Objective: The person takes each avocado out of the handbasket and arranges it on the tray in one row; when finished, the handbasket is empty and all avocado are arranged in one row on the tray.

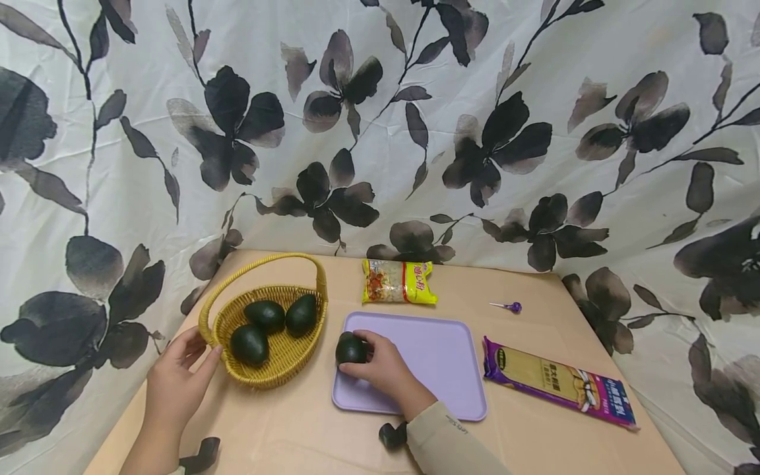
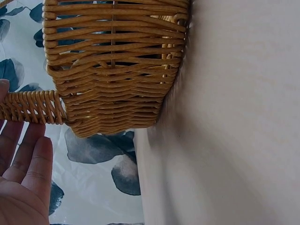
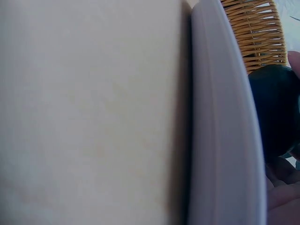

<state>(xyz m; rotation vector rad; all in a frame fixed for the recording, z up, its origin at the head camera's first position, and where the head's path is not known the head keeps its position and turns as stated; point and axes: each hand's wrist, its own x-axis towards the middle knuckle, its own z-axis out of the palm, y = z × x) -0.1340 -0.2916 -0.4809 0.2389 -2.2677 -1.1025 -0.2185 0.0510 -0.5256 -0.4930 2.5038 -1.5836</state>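
Observation:
Dark green avocado [image 1: 351, 348] is held by my right hand [image 1: 380, 367], thumb and fingers round its side, at the left part of the lilac tray [image 1: 433, 359]. Whether it touches the tray is hard to tell. In the right wrist view the avocado [image 3: 275, 110] shows beyond the tray's rim [image 3: 229, 117]. My left hand [image 1: 181, 376] holds the yellow wicker basket [image 1: 279, 377] at the left base of its handle. The left wrist view has the handle [image 2: 35, 107] between thumb and fingers. Inside the basket lie three more avocados [image 1: 249, 344].
Behind the tray lies a yellow food packet [image 1: 399, 282]. A purple lollipop [image 1: 515, 307] is at the back right, and a long purple pasta packet [image 1: 561, 382] lies right of the tray. Floral cloth [image 1: 380, 145] hangs behind the table [image 1: 285, 429].

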